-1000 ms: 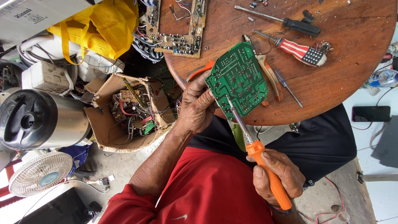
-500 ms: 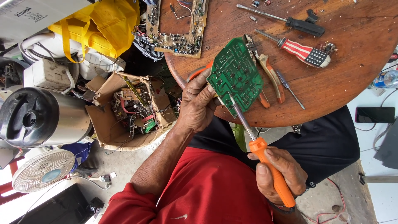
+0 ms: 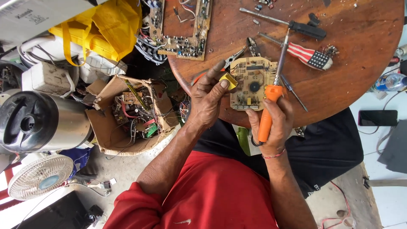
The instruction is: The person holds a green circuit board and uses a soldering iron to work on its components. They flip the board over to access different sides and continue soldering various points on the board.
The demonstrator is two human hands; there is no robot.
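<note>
A tan circuit board [image 3: 252,83] lies flat near the near edge of the round wooden counter [image 3: 347,89], component side up, and serves as the anchor for everything else. Beyond it, toward the far side of the counter, lies a black-handled screwdriver [image 3: 292,24]; just right of the board rests a screwdriver with a red-and-white striped handle [image 3: 307,54], and a thin bare driver [image 3: 293,92] lies slanted beside the board's right edge. Pliers [image 3: 237,54] sit at the board's upper left corner, and a larger open-framed circuit board [image 3: 180,25] lies further left on the counter. Off the counter, left of the board, a torn cardboard box [image 3: 127,114] of wires and parts stands on the floor, with a yellow bag [image 3: 106,25] beyond it, a steel pot [image 3: 38,121] and a small white fan [image 3: 40,176] further left.

The left hand [image 3: 207,101] is raised at the board's left edge, thumb and forefinger pinching a small yellow block-shaped component [image 3: 229,80], the other fingers curled. The right hand [image 3: 271,123] is closed in a fist round the orange handle of a soldering iron [image 3: 271,97], held upright at the board's right edge with its metal shaft pointing away from the person, over the board's right side.
</note>
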